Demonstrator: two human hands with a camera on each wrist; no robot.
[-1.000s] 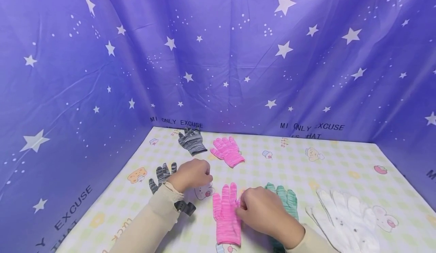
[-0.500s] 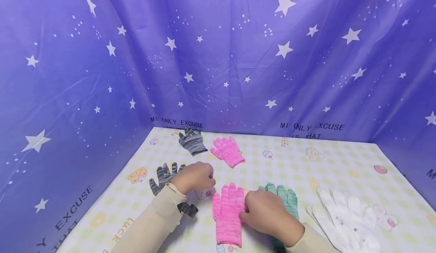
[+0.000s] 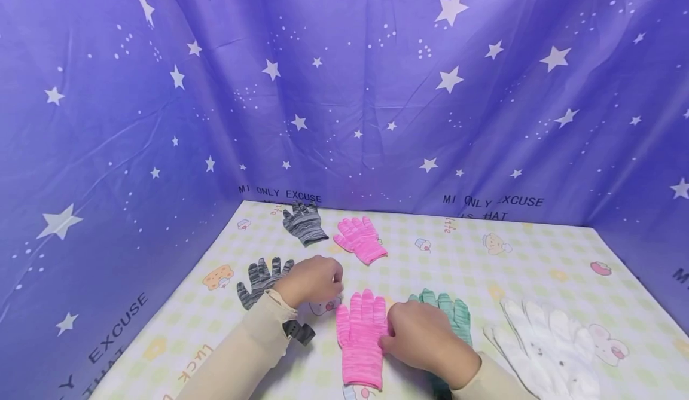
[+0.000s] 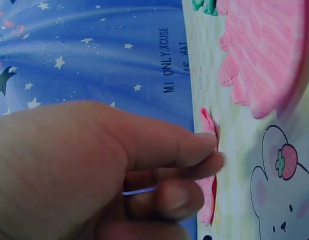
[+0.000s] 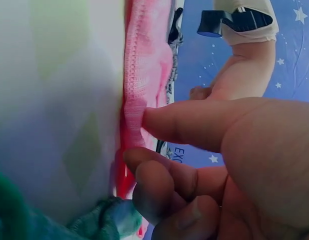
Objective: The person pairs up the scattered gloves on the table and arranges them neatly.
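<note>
A pink knit glove [image 3: 362, 358] lies flat at the front of the table, its fingers pointing away from me. At its right edge, my right hand [image 3: 420, 334] pinches the fabric; the right wrist view shows fingertips on the pink glove's side [image 5: 144, 75]. My left hand [image 3: 317, 277] hovers above the table, its fingers loosely curled with nothing between them. Under the left wrist lies a grey-black striped glove [image 3: 261, 277], partly covered. A green glove [image 3: 454, 316] is partly hidden behind my right hand.
Toward the back lie another grey-black glove [image 3: 305, 226] and a second pink glove [image 3: 360, 241]. White gloves [image 3: 549, 352] rest at the right front. The table [image 3: 517, 274] has a checked cover, and a purple star-printed curtain [image 3: 371, 101] encloses its back and sides.
My right hand has shifted slightly right, and the pink glove's rightmost finger now shows straightened beside the others. My left hand has drifted a little to the right, uncovering more of the grey-black glove.
</note>
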